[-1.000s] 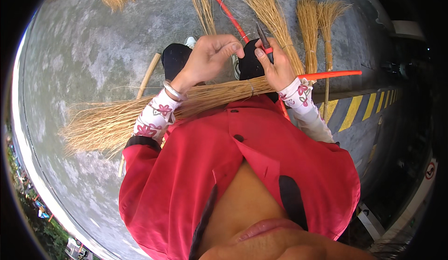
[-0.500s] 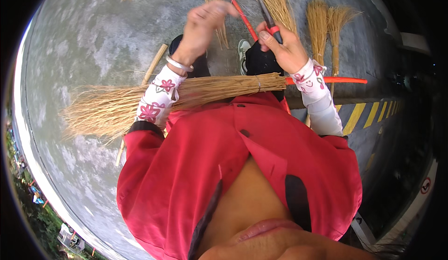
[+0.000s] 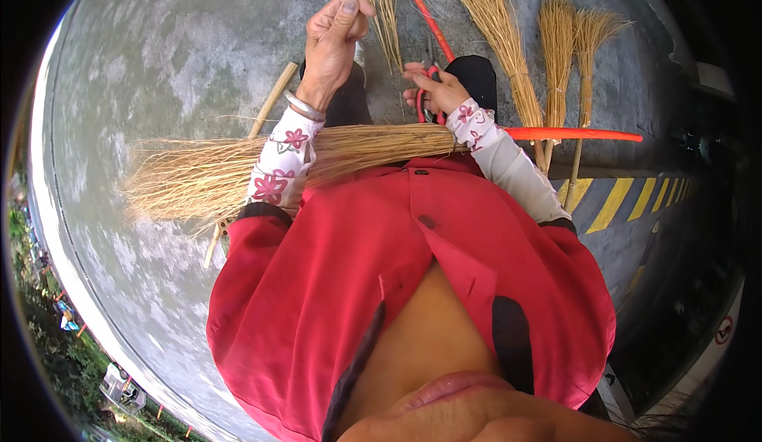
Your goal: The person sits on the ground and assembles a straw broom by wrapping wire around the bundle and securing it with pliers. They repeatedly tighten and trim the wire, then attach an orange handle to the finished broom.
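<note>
Across my lap lies a straw broom (image 3: pixel 365 147), its bristles fanned out to the left and an orange-red handle (image 3: pixel 575 133) extending right. My left hand (image 3: pixel 335 37) is raised beyond the broom, thumb and fingers pinched together; anything thin between them cannot be made out. Pliers (image 3: pixel 429 99) with red and black handles rest in my right hand (image 3: pixel 446 93), just past the bound end of the broom. Some fingers of that hand stretch out beside the handles, and the jaws are hard to see.
Several more straw brooms lie on the concrete floor ahead, including a large one (image 3: pixel 508 45) at the right. Another red stick (image 3: pixel 429 17) lies beyond my knee. A pale wooden stick (image 3: pixel 274 99) shows at the left. Yellow and black stripes (image 3: pixel 609 204) mark an edge to the right.
My right hand has drawn back toward the broom with the pliers, whose pointed jaws no longer face away. My left hand stays raised, its fingers now folded in; the view has shifted slightly.
</note>
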`<action>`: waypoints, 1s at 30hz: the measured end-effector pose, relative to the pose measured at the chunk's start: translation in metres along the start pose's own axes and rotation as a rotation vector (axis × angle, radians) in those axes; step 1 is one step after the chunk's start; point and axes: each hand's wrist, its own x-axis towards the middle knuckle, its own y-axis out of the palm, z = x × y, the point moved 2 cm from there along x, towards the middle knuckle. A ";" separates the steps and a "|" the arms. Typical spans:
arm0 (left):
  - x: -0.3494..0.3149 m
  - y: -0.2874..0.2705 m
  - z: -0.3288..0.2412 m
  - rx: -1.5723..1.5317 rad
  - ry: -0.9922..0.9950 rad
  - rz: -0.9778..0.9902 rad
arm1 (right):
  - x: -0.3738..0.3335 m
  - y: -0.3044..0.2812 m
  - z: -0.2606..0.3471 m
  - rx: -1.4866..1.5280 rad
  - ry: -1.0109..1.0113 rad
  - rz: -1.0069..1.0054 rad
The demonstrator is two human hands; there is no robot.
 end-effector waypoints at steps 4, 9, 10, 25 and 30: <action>0.003 -0.007 0.000 -0.092 0.017 0.004 | 0.034 0.005 -0.022 -0.020 -0.051 0.110; 0.002 -0.052 0.004 -0.549 -0.047 -0.397 | 0.048 -0.001 0.003 -0.728 -0.642 -0.415; 0.001 -0.065 0.002 -0.703 -0.056 -0.482 | 0.045 0.002 0.007 -0.741 -0.706 -0.355; 0.015 -0.061 -0.043 -0.907 0.113 -0.506 | -0.015 0.022 0.039 -0.142 -0.247 0.385; 0.012 -0.080 -0.041 -0.708 0.350 -0.708 | -0.035 0.051 0.030 -0.246 -0.307 0.377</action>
